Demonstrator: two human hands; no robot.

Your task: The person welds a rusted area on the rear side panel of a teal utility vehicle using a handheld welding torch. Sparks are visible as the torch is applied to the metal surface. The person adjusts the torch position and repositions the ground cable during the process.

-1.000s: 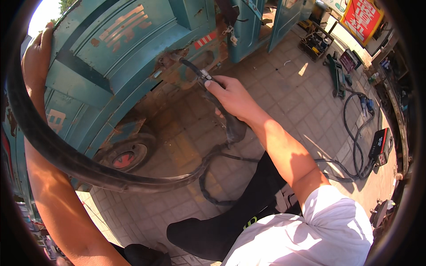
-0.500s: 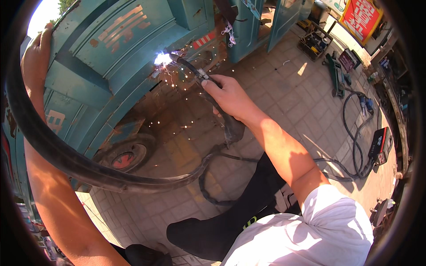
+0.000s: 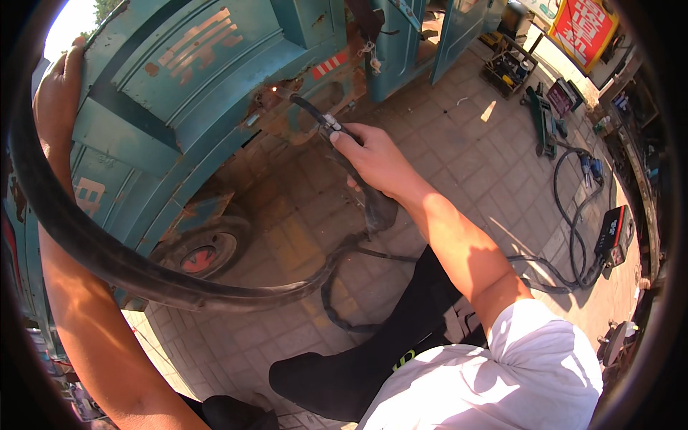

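While the right hand [image 3: 369, 150] is gripping the black welding torch [image 3: 309, 109], its fingers are lying wrapped around the handle. The torch's neck is pointing at a rusty patch [image 3: 259, 115] on the teal vehicle panel [image 3: 125, 136], where a small bright spot [image 3: 274, 89] is glowing near the tip. The left hand [image 3: 57, 97] is resting over the panel's edge at far left; how tightly its fingers are gripping, I cannot tell. Pale, worn lettering [image 3: 201, 43] is standing out on the panel, and a red-and-white striped sticker [image 3: 330, 65] is sitting above the torch. At upper right, a red sign [image 3: 584, 36] bordered in yellow is showing large white characters. A black-and-red box [image 3: 613, 235] is bearing print too small to read.
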